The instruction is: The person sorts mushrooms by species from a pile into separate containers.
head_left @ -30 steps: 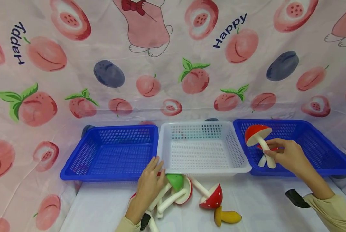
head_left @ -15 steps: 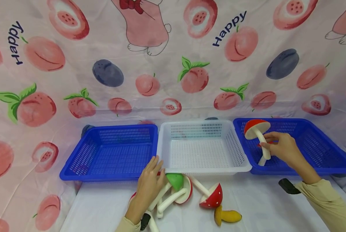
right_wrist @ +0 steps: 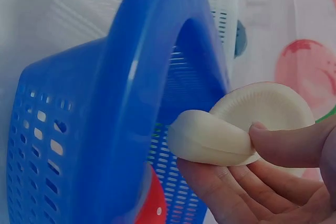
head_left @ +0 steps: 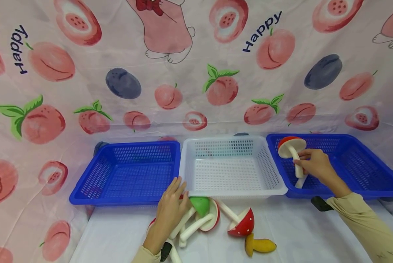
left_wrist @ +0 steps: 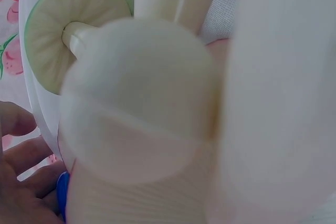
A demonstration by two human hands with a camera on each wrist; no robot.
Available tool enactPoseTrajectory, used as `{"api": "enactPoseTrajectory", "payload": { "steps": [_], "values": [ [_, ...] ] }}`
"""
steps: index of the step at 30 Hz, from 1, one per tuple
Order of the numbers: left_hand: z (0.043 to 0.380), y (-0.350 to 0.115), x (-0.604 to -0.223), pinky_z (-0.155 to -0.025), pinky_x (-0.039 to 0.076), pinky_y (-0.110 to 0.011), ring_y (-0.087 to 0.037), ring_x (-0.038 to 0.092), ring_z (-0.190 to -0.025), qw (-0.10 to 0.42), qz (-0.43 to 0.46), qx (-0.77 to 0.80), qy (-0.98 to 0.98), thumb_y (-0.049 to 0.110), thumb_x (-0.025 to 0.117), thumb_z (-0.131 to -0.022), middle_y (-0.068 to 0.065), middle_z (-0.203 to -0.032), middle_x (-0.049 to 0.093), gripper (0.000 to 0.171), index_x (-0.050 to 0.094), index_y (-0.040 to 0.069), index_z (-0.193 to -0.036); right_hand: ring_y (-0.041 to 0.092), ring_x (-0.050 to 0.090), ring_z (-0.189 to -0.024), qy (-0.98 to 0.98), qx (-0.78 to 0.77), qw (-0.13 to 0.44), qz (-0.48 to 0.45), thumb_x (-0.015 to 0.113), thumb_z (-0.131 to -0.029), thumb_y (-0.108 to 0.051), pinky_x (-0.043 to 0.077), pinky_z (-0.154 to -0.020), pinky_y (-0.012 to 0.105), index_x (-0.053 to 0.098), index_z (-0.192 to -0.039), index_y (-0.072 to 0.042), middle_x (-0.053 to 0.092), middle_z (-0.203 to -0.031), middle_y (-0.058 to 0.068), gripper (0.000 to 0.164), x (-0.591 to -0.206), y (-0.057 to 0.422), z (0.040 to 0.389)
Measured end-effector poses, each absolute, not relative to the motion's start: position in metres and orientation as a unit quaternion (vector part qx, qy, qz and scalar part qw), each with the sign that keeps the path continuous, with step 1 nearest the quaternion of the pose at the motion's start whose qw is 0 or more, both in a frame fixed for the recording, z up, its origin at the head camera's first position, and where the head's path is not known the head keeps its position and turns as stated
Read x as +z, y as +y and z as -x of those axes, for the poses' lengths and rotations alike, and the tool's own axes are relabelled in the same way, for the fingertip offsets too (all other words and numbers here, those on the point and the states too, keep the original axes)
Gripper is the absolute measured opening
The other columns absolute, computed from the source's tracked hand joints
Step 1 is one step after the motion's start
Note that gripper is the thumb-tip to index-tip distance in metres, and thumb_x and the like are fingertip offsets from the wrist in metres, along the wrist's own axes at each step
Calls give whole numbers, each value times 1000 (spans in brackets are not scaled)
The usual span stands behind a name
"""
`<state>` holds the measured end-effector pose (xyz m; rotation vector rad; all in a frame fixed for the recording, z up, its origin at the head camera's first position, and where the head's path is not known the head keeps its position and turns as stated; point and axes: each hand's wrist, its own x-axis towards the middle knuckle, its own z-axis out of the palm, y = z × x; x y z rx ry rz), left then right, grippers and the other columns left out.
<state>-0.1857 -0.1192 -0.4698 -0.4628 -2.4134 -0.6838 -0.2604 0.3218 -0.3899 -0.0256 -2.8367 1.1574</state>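
Note:
My right hand (head_left: 316, 166) pinches the white stem of a red-capped toy mushroom (head_left: 295, 149) between thumb and fingers, over the left part of the right blue basket (head_left: 364, 153). In the right wrist view the mushroom's stem (right_wrist: 215, 139) points toward the camera. Another mushroom (head_left: 301, 181) lies in that basket, its red cap (right_wrist: 153, 203) partly hidden by the rim. My left hand (head_left: 171, 210) rests with extended fingers where the left blue basket (head_left: 84, 200) meets the white basket (head_left: 235, 193). Beneath and beside it lie several mushrooms, including a green-capped one (head_left: 200, 205).
A red spotted mushroom (head_left: 244, 223) lies before the white basket, with a yellow mushroom (head_left: 260, 245) against its cap. The three baskets stand in a row before a fruit-patterned cloth (head_left: 183, 91). White cloth (head_left: 301, 233) covers the table.
My right hand has moved left and slightly away from me with the red-capped mushroom, over the basket. The left hand stays in place.

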Motion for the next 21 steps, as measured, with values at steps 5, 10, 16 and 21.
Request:
{"api": "enactPoseTrajectory", "payload": {
  "steps": [5, 10, 16, 21],
  "values": [
    [186, -120, -468, -94, 45, -51, -35, 50, -123, 293, 178, -256, -904, 11, 66, -86, -21, -127, 57, 31, 67, -5, -113, 23, 66, -66, -923, 384, 18, 24, 64, -88, -8, 57, -58, 39, 48, -116, 22, 57, -106, 39, 44, -398, 326, 270],
    [186, -119, -467, -94, 45, -52, -36, 49, -123, 288, 177, -256, -905, 12, 66, -86, -21, -127, 57, 31, 67, -5, -113, 25, 67, -64, -925, 379, -2, 33, 62, -89, -6, 57, -59, 42, 46, -116, 24, 56, -104, 40, 43, -402, 328, 277],
    [186, -119, -468, -94, 44, -51, -35, 49, -123, 286, 177, -255, -907, 12, 66, -86, -21, -128, 57, 32, 67, -4, -113, 29, 65, -67, -932, 360, -35, 29, 58, -89, -4, 57, -58, 40, 46, -113, 26, 56, -97, 38, 40, -408, 330, 285],
    [186, -119, -469, -94, 45, -51, -36, 50, -122, 290, 176, -255, -906, 12, 67, -86, -21, -127, 57, 31, 67, -4, -112, 33, 65, -72, -932, 357, -61, 23, 58, -88, -3, 57, -58, 39, 48, -110, 27, 56, -96, 37, 39, -414, 330, 290]
  ]
}}
